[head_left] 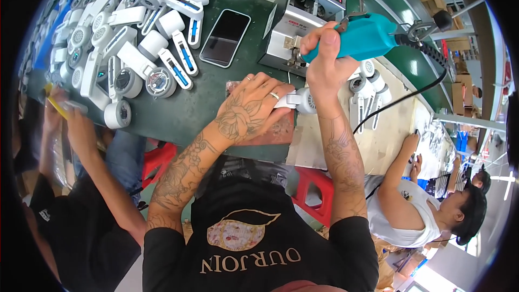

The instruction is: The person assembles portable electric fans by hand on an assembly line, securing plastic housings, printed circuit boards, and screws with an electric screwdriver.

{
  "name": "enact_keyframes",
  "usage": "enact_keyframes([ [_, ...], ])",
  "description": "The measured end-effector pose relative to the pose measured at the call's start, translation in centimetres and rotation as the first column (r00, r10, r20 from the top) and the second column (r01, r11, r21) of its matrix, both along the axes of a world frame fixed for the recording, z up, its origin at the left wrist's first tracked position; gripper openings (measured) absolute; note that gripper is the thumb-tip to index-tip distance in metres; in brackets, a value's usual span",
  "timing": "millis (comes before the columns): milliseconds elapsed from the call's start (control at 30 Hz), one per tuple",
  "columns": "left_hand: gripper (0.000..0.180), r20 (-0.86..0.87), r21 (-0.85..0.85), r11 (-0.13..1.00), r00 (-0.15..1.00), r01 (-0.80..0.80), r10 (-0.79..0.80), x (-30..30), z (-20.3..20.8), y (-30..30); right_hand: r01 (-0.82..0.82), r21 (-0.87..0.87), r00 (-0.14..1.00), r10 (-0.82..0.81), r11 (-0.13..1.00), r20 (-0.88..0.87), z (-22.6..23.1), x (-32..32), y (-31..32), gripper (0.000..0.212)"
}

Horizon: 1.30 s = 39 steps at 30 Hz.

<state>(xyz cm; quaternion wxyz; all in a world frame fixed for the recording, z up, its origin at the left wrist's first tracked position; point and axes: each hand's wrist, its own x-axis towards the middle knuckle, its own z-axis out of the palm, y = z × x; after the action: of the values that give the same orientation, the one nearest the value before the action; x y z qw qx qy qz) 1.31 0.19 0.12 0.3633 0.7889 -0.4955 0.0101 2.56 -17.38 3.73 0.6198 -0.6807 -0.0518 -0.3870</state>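
My right hand [331,70] is wrapped round a teal electric screwdriver [367,38], lifted to the right, its tip end beside the front of a grey metal screw feeder [278,48]. Under the fingers of my left hand [251,108], a white handheld fan [307,101] is held down on a reddish mat [278,135]. Its round head pokes out to the right of the fingers, while most of its handle is covered by them.
A heap of white fan parts [130,57] fills the left of the green bench. A phone [226,38] lies behind my left hand. The screwdriver's black cord [400,101] loops at right, near more fans [365,94]. Co-workers sit on both sides.
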Motion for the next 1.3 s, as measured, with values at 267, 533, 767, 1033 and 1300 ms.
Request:
enact_keyframes([
  [267, 0.038, -0.003, -0.013, 1.000, 1.000, -0.007, 0.007, 0.1, -0.3, 0.2, 0.048, 0.175, 0.989, -0.023, 0.983, -0.146, 2.2, -4.4, 1.6, 0.035],
  [533, 0.038, -0.013, -0.001, 1.000, 1.000, -0.007, 0.007, 0.1, -0.4, 0.1, 0.008, 0.129, 0.985, 0.015, 0.992, -0.174, 1.0, -5.7, 1.3, 0.050],
  [767, 0.038, -0.015, 0.018, 1.000, 1.000, -0.003, 0.004, 0.0, -0.3, -0.1, -0.029, 0.109, 0.985, 0.046, 0.994, -0.163, -1.1, -5.6, 1.0, 0.044],
  [1033, 0.037, -0.015, 0.041, 0.999, 1.000, -0.022, 0.023, 0.1, 0.1, -0.3, -0.008, 0.173, 0.978, 0.044, 0.985, -0.205, -0.6, -4.8, 1.6, 0.042],
  [1300, 0.034, -0.001, 0.010, 1.000, 1.000, -0.026, 0.026, -0.2, -0.5, 0.2, 0.092, 0.052, 0.977, -0.080, 0.994, -0.200, 1.9, -2.5, 1.0, 0.042],
])
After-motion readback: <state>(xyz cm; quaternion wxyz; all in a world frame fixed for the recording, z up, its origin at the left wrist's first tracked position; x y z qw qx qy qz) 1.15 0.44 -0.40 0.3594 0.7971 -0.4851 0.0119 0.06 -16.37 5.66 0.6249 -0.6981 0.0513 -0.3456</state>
